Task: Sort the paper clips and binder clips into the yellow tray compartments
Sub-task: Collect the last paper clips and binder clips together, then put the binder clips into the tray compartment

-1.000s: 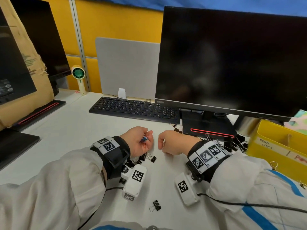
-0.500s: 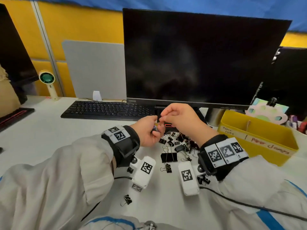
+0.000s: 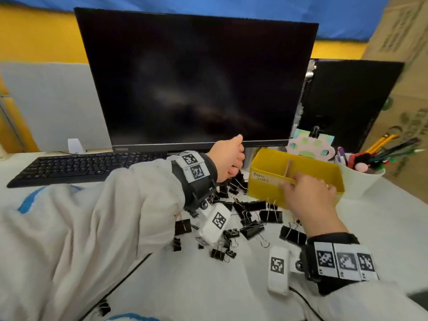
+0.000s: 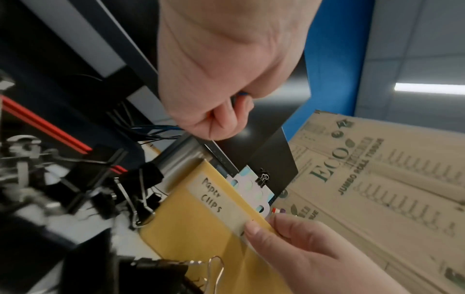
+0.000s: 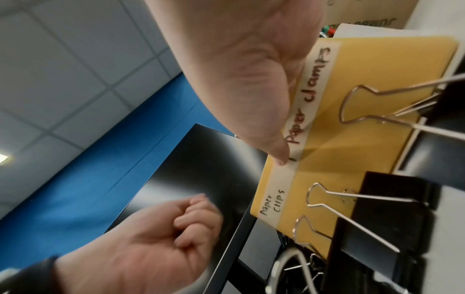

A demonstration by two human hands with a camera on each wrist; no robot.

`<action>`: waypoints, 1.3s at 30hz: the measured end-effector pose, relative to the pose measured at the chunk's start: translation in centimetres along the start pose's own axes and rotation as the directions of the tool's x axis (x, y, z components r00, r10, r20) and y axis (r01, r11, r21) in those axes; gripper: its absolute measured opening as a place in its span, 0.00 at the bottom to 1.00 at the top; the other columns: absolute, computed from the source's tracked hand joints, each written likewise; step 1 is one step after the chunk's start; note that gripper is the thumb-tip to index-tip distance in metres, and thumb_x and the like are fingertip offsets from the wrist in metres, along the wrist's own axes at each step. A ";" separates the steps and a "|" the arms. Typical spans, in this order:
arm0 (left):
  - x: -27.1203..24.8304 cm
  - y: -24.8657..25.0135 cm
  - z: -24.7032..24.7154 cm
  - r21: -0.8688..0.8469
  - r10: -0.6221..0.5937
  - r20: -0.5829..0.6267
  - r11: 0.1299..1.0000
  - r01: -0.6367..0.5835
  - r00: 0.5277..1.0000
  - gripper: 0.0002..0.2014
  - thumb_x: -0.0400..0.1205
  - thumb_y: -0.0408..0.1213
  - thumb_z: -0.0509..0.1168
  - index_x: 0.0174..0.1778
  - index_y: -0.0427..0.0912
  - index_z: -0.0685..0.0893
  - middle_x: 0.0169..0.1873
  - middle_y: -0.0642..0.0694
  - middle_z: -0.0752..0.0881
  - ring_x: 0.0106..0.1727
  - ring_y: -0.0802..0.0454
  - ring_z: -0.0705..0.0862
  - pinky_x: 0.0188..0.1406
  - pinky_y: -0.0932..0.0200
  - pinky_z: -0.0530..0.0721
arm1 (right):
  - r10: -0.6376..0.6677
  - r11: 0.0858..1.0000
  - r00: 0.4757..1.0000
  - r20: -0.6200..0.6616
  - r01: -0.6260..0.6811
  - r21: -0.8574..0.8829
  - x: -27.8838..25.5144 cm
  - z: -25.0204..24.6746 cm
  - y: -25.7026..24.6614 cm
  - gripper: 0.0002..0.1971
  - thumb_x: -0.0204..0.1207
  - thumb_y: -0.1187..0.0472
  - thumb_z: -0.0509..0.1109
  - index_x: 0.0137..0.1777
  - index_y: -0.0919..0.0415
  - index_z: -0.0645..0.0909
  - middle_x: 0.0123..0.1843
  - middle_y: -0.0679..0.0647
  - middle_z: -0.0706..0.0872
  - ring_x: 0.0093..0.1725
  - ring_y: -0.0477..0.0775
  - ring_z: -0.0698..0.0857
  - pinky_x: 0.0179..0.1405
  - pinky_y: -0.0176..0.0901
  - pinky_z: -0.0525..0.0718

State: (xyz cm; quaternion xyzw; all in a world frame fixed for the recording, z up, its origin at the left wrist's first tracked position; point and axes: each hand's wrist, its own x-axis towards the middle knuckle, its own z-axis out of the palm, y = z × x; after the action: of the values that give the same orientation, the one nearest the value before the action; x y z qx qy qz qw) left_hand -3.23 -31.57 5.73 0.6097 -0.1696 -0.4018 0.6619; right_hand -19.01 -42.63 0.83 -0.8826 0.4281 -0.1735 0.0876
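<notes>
The yellow tray [image 3: 264,188] stands right of the monitor foot, split by a divider [image 3: 288,167]. Its labels read "Paper clips" [image 5: 273,202] on the left and "Paper clamps" [image 5: 309,95] on the right. My left hand [image 3: 236,163] hovers as a fist beside the tray's left end, its fingers curled around small coloured paper clips [image 4: 241,93] that barely show. My right hand [image 3: 301,188] pinches the tray's front wall, thumb [image 4: 254,228] on the label and fingers over the rim. Several black binder clips [image 3: 252,228] lie heaped on the desk before the tray.
A dark monitor [image 3: 196,77] rises behind, with a black keyboard [image 3: 76,165] at left. A white cup of pens [image 3: 361,184] stands right of the tray, and a paw-shaped card [image 3: 310,147] stands behind it. Cardboard boxes [image 3: 405,89] close the far right.
The view swung right. My left fist rose to the tray's left end. My right hand left the left hand and took hold of the tray's front wall.
</notes>
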 end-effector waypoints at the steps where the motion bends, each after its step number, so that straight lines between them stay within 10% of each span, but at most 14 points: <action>1: 0.7 0.2 1.1 0.093 0.064 -0.014 0.994 -0.062 0.998 0.23 0.90 0.54 0.52 0.30 0.48 0.70 0.21 0.53 0.67 0.14 0.60 0.62 0.10 0.69 0.58 | -0.021 0.999 1.000 0.004 0.021 -0.027 0.0 0.1 0.3 0.16 0.85 0.44 0.58 0.60 0.51 0.81 0.54 0.55 0.87 0.64 0.62 0.80 0.73 0.62 0.67; 5: 3.7 0.3 4.6 0.470 0.362 -0.013 0.825 -0.314 0.932 0.24 0.90 0.53 0.51 0.29 0.47 0.72 0.24 0.53 0.72 0.22 0.59 0.69 0.21 0.63 0.68 | -0.064 0.996 0.998 0.010 0.065 -0.065 0.2 0.0 0.8 0.18 0.87 0.44 0.53 0.61 0.51 0.80 0.56 0.54 0.86 0.63 0.60 0.80 0.66 0.58 0.69; 11: 7.2 -1.0 6.8 0.628 0.707 -0.012 0.556 -0.545 0.707 0.24 0.90 0.50 0.51 0.30 0.44 0.74 0.27 0.49 0.74 0.31 0.53 0.74 0.35 0.54 0.75 | -0.064 0.993 0.998 0.024 0.067 -0.101 0.5 -0.1 0.5 0.15 0.87 0.49 0.54 0.61 0.53 0.79 0.59 0.55 0.85 0.64 0.60 0.78 0.64 0.58 0.69; 18: 9.5 -2.3 7.3 0.712 0.567 0.136 0.515 -0.478 0.813 0.20 0.89 0.48 0.53 0.37 0.44 0.82 0.30 0.49 0.83 0.32 0.53 0.82 0.39 0.52 0.84 | -0.063 0.996 0.998 0.023 0.064 -0.066 0.8 -0.1 0.6 0.12 0.86 0.52 0.55 0.58 0.54 0.79 0.57 0.55 0.84 0.64 0.60 0.77 0.64 0.59 0.68; 23: 8.7 -2.6 7.1 0.673 0.543 0.158 0.552 -0.493 0.825 0.10 0.87 0.36 0.59 0.46 0.54 0.83 0.43 0.53 0.90 0.51 0.56 0.87 0.60 0.55 0.82 | -0.073 0.996 0.997 0.016 0.073 -0.040 0.6 -0.1 0.7 0.11 0.85 0.53 0.57 0.57 0.53 0.79 0.57 0.55 0.84 0.64 0.61 0.77 0.65 0.59 0.68; 29: 5.6 -1.3 3.8 0.702 0.583 0.268 0.427 -0.570 0.767 0.07 0.79 0.30 0.68 0.41 0.48 0.86 0.38 0.55 0.84 0.37 0.63 0.82 0.38 0.68 0.81 | -0.092 0.949 0.994 -0.064 0.107 0.298 1.3 0.0 2.2 0.10 0.82 0.56 0.65 0.60 0.47 0.83 0.55 0.48 0.86 0.62 0.56 0.79 0.70 0.58 0.72; 32: 3.8 -0.2 1.1 0.751 0.518 0.325 0.367 -0.548 0.791 0.07 0.77 0.30 0.70 0.40 0.48 0.86 0.37 0.54 0.85 0.31 0.67 0.81 0.35 0.69 0.79 | -0.076 0.852 0.984 -0.164 0.149 0.503 1.0 -0.6 2.6 0.04 0.79 0.58 0.70 0.50 0.48 0.86 0.48 0.44 0.85 0.56 0.53 0.82 0.58 0.55 0.83; 35: 1.6 0.5 -1.3 0.857 0.379 0.349 0.241 -0.455 0.857 0.03 0.77 0.39 0.74 0.41 0.49 0.86 0.37 0.54 0.86 0.36 0.61 0.83 0.40 0.62 0.81 | -0.055 0.861 0.971 -0.231 0.163 0.482 0.4 -1.0 2.8 0.04 0.77 0.59 0.71 0.43 0.49 0.85 0.42 0.46 0.85 0.51 0.55 0.82 0.50 0.54 0.85; 39: -1.9 0.9 -3.9 0.972 -0.048 0.235 0.020 -0.234 0.971 0.32 0.67 0.68 0.75 0.64 0.57 0.82 0.61 0.57 0.82 0.61 0.56 0.81 0.62 0.56 0.80 | 0.062 0.922 0.994 -0.093 -0.021 0.387 -0.9 -1.6 2.7 0.07 0.75 0.52 0.73 0.42 0.54 0.81 0.40 0.51 0.84 0.46 0.59 0.83 0.39 0.48 0.81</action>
State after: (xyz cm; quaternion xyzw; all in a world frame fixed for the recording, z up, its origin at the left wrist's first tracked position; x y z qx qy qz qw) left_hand -1.31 -27.61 6.34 0.8404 -0.5070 -0.1840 0.0524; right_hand -22.11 -43.62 1.25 -0.8287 0.4083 -0.2979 0.2405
